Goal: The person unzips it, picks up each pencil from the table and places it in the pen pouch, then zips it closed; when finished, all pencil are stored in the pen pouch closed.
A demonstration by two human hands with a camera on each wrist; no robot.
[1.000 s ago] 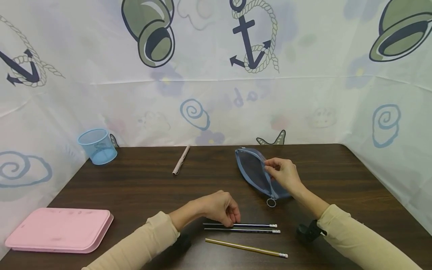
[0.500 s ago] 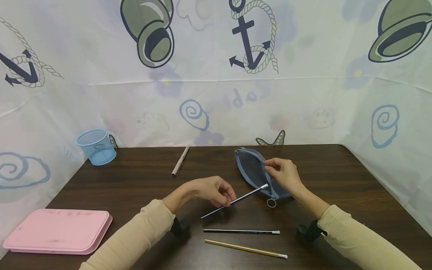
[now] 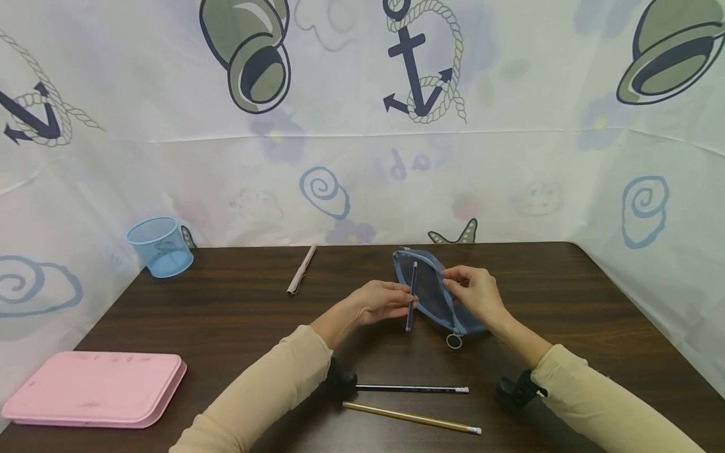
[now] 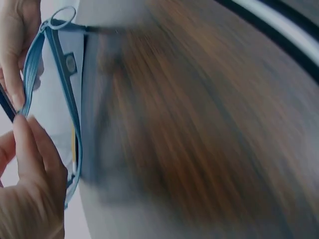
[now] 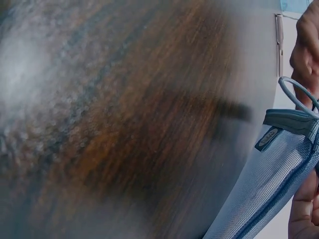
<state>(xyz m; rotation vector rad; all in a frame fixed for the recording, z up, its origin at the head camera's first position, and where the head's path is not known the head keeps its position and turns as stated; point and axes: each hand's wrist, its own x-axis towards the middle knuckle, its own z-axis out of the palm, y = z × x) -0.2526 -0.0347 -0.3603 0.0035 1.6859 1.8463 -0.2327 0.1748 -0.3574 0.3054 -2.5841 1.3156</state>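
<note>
A blue mesh zip pouch [image 3: 435, 292] lies at the back right of the table, its mouth spread. My right hand [image 3: 474, 290] pinches the near side of that mouth between thumb and fingers. Just left of it, my left hand [image 3: 378, 303] holds a blue pencil [image 3: 414, 275] nearly upright, its upper part overlapping the pouch opening in the head view. In the left wrist view a dark length of the pencil [image 4: 7, 105] shows beyond the fingertips, and a yellow strip [image 4: 75, 144] shows at the pouch. The right wrist view shows the pouch's mesh side [image 5: 279, 179] and small label.
A black pencil [image 3: 419, 389] and a gold pencil [image 3: 413, 418] lie on the table nearest me. At left is a pink case [image 3: 99, 387], with a blue mesh cup [image 3: 161, 248] behind it. A pale pen [image 3: 302, 269] lies near the back edge.
My left hand has picked the blue pencil up from beside the black one, carried it back and right to the pouch, and turned it steeper. My right hand has stayed on the pouch.
</note>
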